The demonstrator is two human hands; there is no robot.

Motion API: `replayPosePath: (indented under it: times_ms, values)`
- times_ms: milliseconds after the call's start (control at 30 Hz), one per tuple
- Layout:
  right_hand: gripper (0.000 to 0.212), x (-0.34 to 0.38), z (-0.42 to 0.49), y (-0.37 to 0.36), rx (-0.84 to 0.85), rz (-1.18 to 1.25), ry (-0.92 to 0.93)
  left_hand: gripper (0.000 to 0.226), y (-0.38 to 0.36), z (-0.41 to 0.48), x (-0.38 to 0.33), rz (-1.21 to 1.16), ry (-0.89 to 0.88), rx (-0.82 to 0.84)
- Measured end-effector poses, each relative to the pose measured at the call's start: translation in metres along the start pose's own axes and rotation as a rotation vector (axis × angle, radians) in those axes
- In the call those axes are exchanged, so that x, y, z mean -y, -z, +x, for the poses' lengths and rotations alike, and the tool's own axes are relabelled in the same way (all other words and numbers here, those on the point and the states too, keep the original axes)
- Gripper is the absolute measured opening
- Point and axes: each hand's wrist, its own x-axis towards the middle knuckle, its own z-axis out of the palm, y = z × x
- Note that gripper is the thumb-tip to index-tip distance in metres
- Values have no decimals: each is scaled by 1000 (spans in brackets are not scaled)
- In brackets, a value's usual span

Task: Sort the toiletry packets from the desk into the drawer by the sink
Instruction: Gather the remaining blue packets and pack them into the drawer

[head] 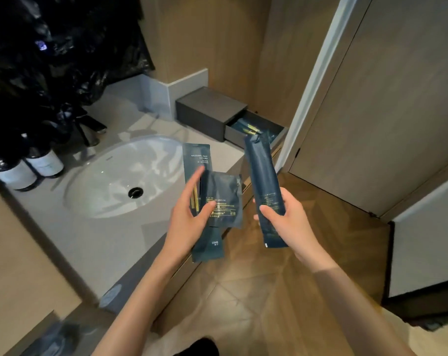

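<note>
My left hand point(189, 217) grips a stack of dark blue toiletry packets: a long one point(196, 158) lettered in white, a square one point(224, 199) in front, and one marked COMB point(209, 246) hanging below. My right hand point(287, 217) holds a single long dark blue packet point(262, 181) upright, its top end just in front of the drawer. The dark grey drawer point(279, 138) stands pulled open from its box point(205, 109) at the counter's far right corner. Dark packets with gold trim point(248, 127) lie inside it.
A white oval sink point(120, 183) is set in the grey counter point(107, 242), with a dark tap point(89, 129) behind it. Two labelled bottles point(30, 168) stand at left under black plastic bags point(51, 47). A door point(384, 98) is at right; wooden floor lies below.
</note>
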Motion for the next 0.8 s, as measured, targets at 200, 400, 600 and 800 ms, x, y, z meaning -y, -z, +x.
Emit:
replayPosePath:
  times_ms: [200,400,600,800]
  values:
    - [62,-5,80,30,-33,-501,312,29,-61,81,8,44,60,-17]
    - [83,-14,185,42,-175,-1017,429,27,-124,176,8,-130,106,-25]
    - [88,-5,287,66,-220,-1197,491,7,-162,264,9,-294,253,-67]
    - [94,-6,358,81,35,-1107,589,24,-180,327,21,-363,329,-233]
